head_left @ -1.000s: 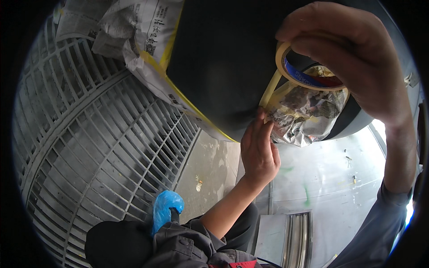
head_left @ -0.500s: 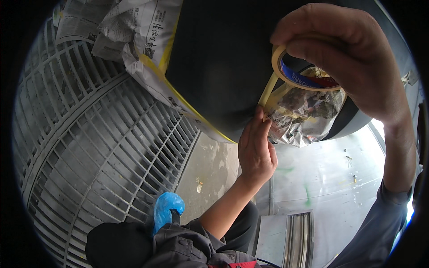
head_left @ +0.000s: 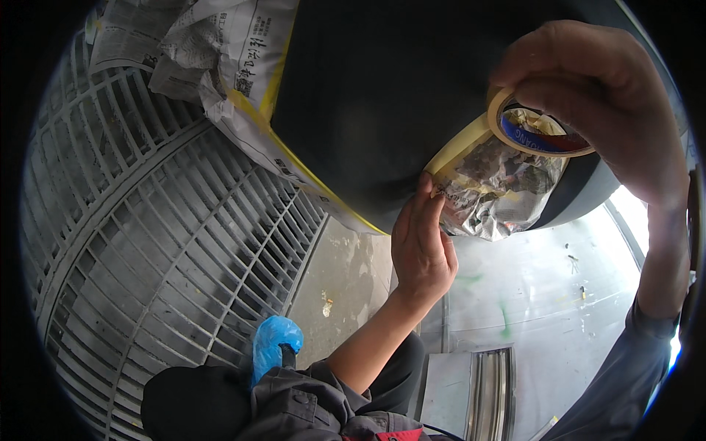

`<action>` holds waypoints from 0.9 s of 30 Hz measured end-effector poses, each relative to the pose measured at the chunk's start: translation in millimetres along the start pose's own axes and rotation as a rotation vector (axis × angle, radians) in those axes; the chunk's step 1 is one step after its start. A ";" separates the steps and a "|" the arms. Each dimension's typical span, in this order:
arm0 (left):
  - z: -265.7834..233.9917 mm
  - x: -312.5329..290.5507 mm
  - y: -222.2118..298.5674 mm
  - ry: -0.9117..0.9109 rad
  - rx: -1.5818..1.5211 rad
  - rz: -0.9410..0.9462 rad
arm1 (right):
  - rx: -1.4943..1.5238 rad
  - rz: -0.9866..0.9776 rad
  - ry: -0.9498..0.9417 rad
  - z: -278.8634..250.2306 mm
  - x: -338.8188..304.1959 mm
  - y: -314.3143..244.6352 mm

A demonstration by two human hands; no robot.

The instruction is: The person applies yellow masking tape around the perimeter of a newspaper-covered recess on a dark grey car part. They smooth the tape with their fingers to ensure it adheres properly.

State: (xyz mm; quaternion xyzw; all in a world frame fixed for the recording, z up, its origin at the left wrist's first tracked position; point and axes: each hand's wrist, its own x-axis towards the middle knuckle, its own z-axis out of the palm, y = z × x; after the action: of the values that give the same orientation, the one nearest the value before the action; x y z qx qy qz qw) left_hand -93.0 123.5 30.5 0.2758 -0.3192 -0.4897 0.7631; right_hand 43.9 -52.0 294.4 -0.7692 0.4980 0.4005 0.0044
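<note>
My right hand (head_left: 610, 103) grips a roll of masking tape (head_left: 540, 151), cream-coloured with a blue and red core. From the roll a strip of tape (head_left: 463, 144) runs down to my left hand (head_left: 425, 250). Its fingers are stretched out, with their tips on the lower end of the strip, at the edge of a crumpled newspaper patch (head_left: 507, 187). This patch covers part of a large, curved dark panel (head_left: 368, 103). The tape lies along the border between panel and newspaper.
More newspaper (head_left: 254, 51), edged with yellow tape (head_left: 323, 189), covers the panel's left side. A slatted metal grating (head_left: 169, 257) spans the floor at left. Below are a blue shoe cover (head_left: 276, 342) and a pale, stained surface (head_left: 544, 287) with a ribbed metal strip (head_left: 491, 393).
My right hand has moved right and slightly down with the roll. The tape strip now shows longer and slants more toward the right. My left hand stays nearly in place.
</note>
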 end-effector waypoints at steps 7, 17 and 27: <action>-0.1 1.1 -1.9 0.022 -0.010 0.030 | 0.044 0.011 0.029 -1.3 -5.5 0.6; -0.6 1.9 1.2 0.023 -0.054 0.039 | 0.068 0.003 0.054 4.1 -1.6 -1.9; -4.9 8.3 -1.1 0.014 -0.025 0.052 | 0.083 -0.049 0.112 9.3 1.2 -4.5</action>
State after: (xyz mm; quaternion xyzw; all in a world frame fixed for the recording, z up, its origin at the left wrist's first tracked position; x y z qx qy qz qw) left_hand -87.3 115.9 28.3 0.2612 -0.3149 -0.4717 0.7811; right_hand 41.9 -46.9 285.6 -0.8015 0.4946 0.3357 0.0181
